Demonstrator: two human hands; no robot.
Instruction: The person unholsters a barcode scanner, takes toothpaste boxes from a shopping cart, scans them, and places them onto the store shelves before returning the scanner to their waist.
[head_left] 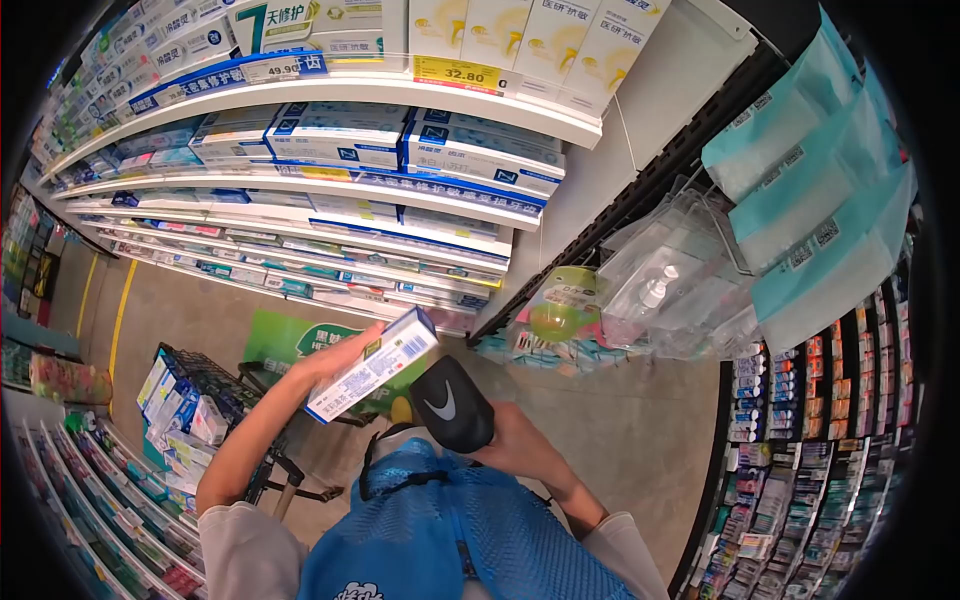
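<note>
My left hand [345,360] is closed around a white and blue toothpaste carton [375,370], held tilted in front of my body. A printed barcode shows near the carton's upper right end. In my right hand [520,445] is a black handheld barcode scanner [450,405] with a white curved mark on top. Its rounded head points up toward the carton, close to its lower right side. The fingers under the scanner are mostly hidden.
Shelves of boxed toothpaste [330,135] rise ahead and left. Clear packs [660,280] and teal pouches [830,190] hang on the right. A shopping cart [205,400] with boxes stands left, near a green floor sign [275,335]. More racks [770,500] line the lower right.
</note>
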